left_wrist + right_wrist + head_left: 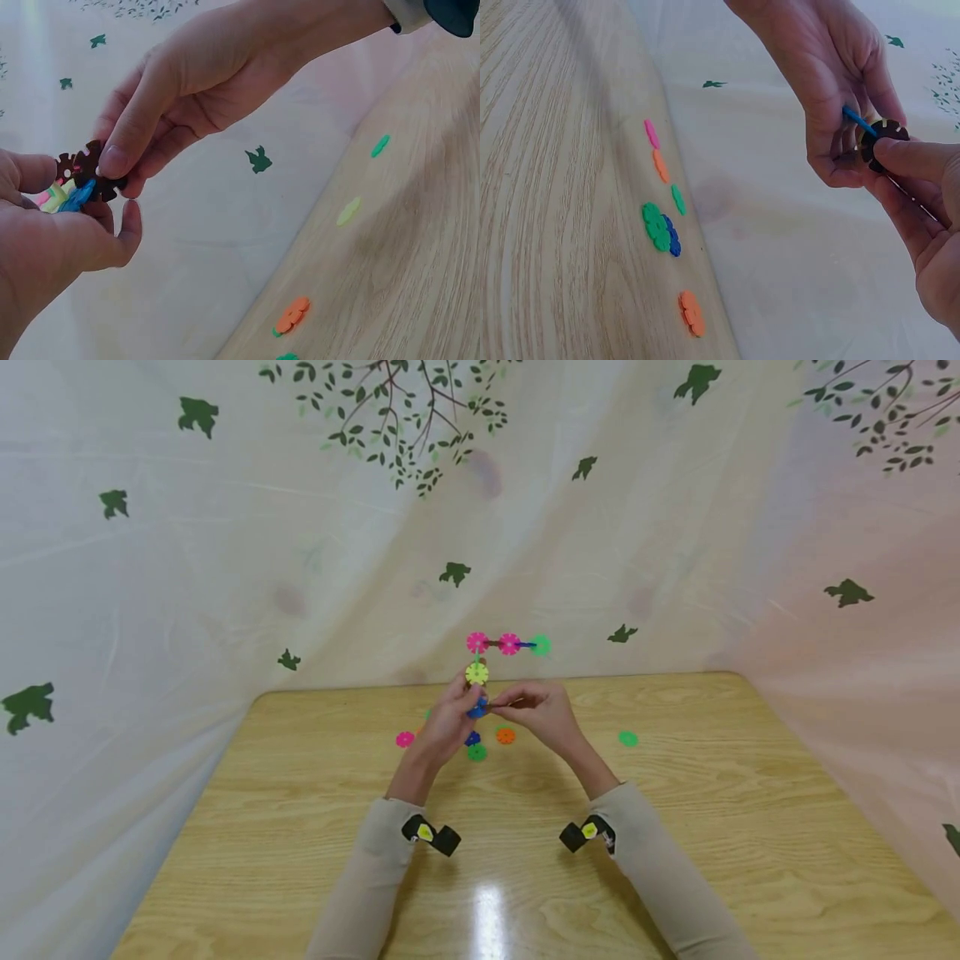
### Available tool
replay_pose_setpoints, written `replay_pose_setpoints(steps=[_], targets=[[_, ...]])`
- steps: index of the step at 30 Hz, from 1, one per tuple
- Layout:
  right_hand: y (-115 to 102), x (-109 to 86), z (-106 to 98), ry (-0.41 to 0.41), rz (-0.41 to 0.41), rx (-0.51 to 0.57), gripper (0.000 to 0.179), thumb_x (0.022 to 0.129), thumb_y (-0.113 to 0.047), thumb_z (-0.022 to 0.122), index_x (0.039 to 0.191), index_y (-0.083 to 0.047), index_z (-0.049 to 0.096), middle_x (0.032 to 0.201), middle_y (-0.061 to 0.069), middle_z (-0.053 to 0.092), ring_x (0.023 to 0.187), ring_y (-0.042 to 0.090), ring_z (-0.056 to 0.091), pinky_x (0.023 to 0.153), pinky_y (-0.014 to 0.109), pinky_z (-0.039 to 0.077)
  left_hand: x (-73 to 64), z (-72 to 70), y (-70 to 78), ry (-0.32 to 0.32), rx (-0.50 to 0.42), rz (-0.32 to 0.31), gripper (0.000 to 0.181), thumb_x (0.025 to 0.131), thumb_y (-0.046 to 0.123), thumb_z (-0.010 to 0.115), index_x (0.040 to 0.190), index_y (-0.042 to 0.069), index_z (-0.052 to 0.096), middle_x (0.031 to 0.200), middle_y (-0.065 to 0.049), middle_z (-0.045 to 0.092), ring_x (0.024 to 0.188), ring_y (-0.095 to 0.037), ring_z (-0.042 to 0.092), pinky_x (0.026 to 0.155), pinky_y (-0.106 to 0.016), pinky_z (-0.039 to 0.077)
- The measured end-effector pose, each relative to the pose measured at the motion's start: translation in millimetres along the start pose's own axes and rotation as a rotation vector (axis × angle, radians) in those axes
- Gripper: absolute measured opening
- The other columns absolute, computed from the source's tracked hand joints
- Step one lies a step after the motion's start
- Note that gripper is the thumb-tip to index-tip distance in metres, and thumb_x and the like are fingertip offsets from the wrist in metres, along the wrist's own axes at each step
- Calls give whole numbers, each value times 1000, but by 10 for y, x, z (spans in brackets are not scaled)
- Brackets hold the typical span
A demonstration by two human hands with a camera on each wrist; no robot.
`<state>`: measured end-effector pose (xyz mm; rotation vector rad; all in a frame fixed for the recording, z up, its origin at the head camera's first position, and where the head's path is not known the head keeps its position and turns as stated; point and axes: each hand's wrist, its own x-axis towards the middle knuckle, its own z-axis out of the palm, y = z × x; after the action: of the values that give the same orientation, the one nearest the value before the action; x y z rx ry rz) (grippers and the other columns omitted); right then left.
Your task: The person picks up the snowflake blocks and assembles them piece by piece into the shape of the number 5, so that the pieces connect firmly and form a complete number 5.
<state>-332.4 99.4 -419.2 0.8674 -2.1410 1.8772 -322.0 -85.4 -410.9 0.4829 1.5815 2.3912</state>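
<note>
My left hand (447,720) grips a chain of notched plastic discs above the table. A yellow disc (477,673) and a blue disc (477,710) show at its thumb and fingers. Beyond them the chain turns right through a pink disc (477,643) and a second pink disc (509,644) to a green disc (540,646) at its end. Between thumb and fingertips, my right hand (542,713) pinches a dark brown disc (88,169), which meets the edge of the blue disc in both wrist views. The right thumb covers part of the brown disc.
Loose discs lie on the wooden table (300,793): a pink one (405,739), an orange one (506,737), a dark blue one (472,739) beside a green one (477,752), and another green disc (628,739) farther right. A printed cloth (360,577) hangs behind the table.
</note>
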Motion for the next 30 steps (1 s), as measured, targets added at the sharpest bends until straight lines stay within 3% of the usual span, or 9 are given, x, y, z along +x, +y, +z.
replay_pose_setpoints(steps=[6, 12, 19, 30], targets=[[-12, -4, 8, 15, -10, -16, 7, 85, 6, 78, 91, 9, 76, 93, 30, 74, 79, 5, 73, 74, 23, 62, 9, 5, -29, -14, 62, 19, 52, 112, 15, 26, 161, 7, 10, 99, 3, 37, 94, -9, 39, 102, -25, 33], [-29, -7, 1, 3, -9, -39, 7, 85, 5, 78, 92, 8, 77, 94, 27, 75, 81, 9, 74, 76, 24, 61, 26, 18, -27, 20, -18, 16, 54, 112, 14, 29, 162, 7, 12, 104, 2, 40, 93, -9, 43, 102, -25, 36], [-40, 9, -34, -85, 13, -65, 7, 87, 1, 78, 94, 4, 77, 96, 24, 75, 84, 10, 72, 79, 27, 61, 10, -9, 5, 110, 76, 15, 45, 112, 23, 33, 154, 8, 28, 100, 0, 43, 88, -10, 47, 81, -20, 45], [6, 43, -133, -187, 108, -75, 13, 91, -3, 75, 103, 2, 75, 104, 22, 75, 90, 12, 73, 81, 29, 62, 6, -71, 16, 87, 104, 11, 38, 113, 21, 32, 148, 8, 30, 95, 0, 43, 86, -11, 46, 78, -20, 44]])
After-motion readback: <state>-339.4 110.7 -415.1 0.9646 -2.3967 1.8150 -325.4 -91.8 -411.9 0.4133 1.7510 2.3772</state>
